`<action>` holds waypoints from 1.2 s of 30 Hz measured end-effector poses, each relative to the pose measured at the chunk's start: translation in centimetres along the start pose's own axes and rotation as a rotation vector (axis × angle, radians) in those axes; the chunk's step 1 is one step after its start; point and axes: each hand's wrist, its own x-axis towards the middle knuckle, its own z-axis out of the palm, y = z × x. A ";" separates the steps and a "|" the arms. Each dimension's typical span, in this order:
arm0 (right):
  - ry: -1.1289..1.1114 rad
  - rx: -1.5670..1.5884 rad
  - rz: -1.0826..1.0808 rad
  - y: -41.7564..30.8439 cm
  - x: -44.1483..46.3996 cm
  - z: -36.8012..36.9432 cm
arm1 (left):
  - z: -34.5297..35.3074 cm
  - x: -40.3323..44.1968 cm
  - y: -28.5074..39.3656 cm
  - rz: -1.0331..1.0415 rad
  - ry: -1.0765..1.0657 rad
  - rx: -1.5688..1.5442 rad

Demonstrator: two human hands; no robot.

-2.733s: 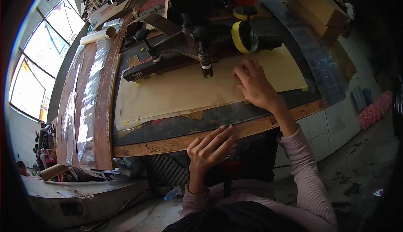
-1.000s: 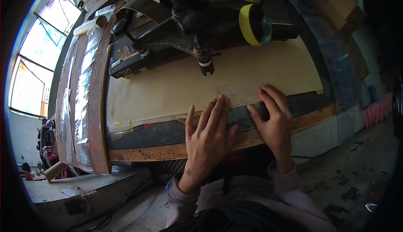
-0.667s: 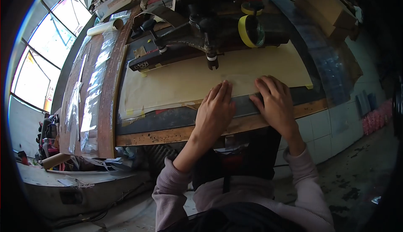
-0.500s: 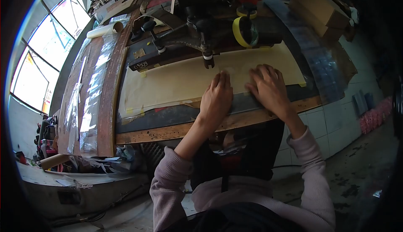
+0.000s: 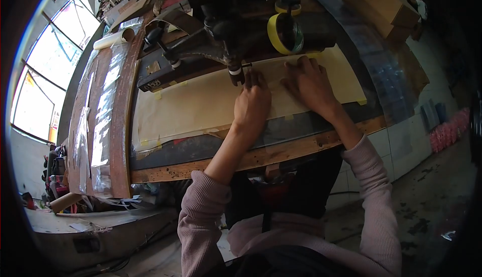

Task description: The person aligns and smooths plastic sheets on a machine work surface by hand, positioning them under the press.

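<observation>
A long cream sheet (image 5: pixel 193 106) lies across a dark work surface, with bits of yellow tape along its edges. My left hand (image 5: pixel 252 101) rests on it, fingers stretched forward beside the black machine foot (image 5: pixel 236 74); its fingertips are close to the metal and partly in shadow. Farther right, my right hand (image 5: pixel 312 87) is on the same sheet, fingers bent and spread, thumb apart, near its far edge. I see nothing held in either hand, though the undersides of the fingers are hidden. A yellow tape roll (image 5: pixel 275 33) hangs on the machine beyond my hands.
The dark machine arm (image 5: pixel 206 48) spans the far side of the sheet. A wooden strip (image 5: pixel 296 146) edges the table nearest me. At left is a brown board (image 5: pixel 83 141) with clear tape and a paper roll (image 5: pixel 113 39). A cardboard box (image 5: pixel 381 6) stands back right.
Both hands have moved farther from me across the sheet, the left one up beside the machine foot. The right fingers look more bent. The view has shifted slightly.
</observation>
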 end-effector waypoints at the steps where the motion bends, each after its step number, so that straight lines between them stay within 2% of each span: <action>1: -0.001 0.001 0.004 0.1 0.0 0.0 | -0.5 0.1 0.3 -0.022 -0.011 -0.024; 8: -0.007 -0.011 0.018 0.0 0.0 0.1 | -0.4 -0.1 0.5 -0.024 0.044 0.033; 11: 0.007 -0.015 0.011 0.0 0.0 0.1 | -1.2 0.2 1.0 -0.060 -0.016 0.065; 17: 0.032 0.020 -0.006 -0.1 0.1 0.2 | -1.3 0.1 1.2 -0.093 -0.005 -0.012; 20: 0.047 0.096 -0.080 0.1 0.0 0.3 | -0.7 -0.1 0.7 0.078 0.162 0.062; 24: 0.033 0.195 -0.174 -0.5 -0.3 0.1 | -1.8 0.0 0.3 0.079 0.033 -0.078; 26: -0.002 0.166 -0.151 -1.0 -0.6 0.1 | -2.7 -0.2 0.7 0.102 0.002 -0.102; 29: -0.034 0.135 -0.124 -1.2 -0.8 0.3 | -1.3 -0.4 0.9 0.110 0.091 -0.130; 36: -0.048 0.143 -0.103 -1.1 -0.6 0.4 | -0.9 -0.3 1.1 0.088 0.088 -0.119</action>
